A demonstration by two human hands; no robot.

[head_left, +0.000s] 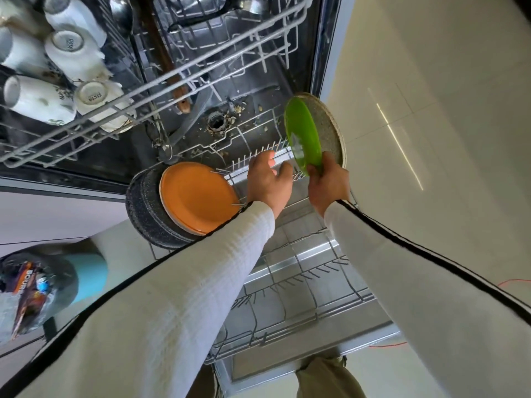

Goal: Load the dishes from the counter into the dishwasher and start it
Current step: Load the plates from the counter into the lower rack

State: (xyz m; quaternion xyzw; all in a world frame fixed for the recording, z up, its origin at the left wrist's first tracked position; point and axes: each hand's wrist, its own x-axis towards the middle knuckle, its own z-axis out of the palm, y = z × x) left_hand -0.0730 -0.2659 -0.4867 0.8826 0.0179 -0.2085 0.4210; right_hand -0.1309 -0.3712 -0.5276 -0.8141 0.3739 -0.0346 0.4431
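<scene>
- Along the lower rack's (287,280) far right edge, the right hand (327,186) pinches the green plate (303,136) upright, with a speckled grey plate (330,130) just behind it. Bare tine rows lie open toward the near edge.
- The left hand (268,182), fingers relaxed and holding nothing, rests at the tines.
- At the rack's left edge, an orange plate (198,196) leans on a dark speckled pan (143,211).
- The upper rack (172,79) carries upturned white cups (71,50); two bases read "SISTA".

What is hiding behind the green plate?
A speckled grey plate with a beige rim stands behind the green plate. The green one covers its left part.
</scene>
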